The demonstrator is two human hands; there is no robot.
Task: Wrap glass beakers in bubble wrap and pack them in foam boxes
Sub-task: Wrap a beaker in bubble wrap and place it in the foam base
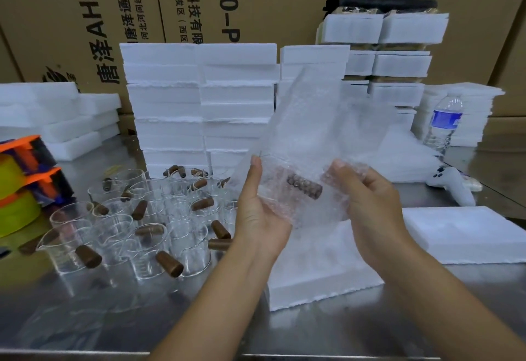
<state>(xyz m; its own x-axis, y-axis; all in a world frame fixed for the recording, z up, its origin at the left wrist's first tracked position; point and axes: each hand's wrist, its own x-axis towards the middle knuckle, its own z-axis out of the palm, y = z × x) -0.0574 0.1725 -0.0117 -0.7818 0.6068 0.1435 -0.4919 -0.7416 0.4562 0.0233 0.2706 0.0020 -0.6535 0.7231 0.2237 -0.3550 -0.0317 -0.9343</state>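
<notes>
Between both hands I hold up a sheet of bubble wrap whose lower part is wound round a beaker with a brown stopper inside. My left hand cups the bundle from the left, thumb up against the wrap. My right hand grips it from the right, fingers curled over the wrap. The loose end of the sheet stands up above my hands. Below the bundle lies a white foam box on the steel table. Several bare glass beakers with brown stoppers stand at the left.
Stacks of white foam boxes fill the back, with cardboard cartons behind. A flat foam lid lies to the right. Orange-and-yellow tape dispensers sit at the far left, a water bottle and a white game controller at the right.
</notes>
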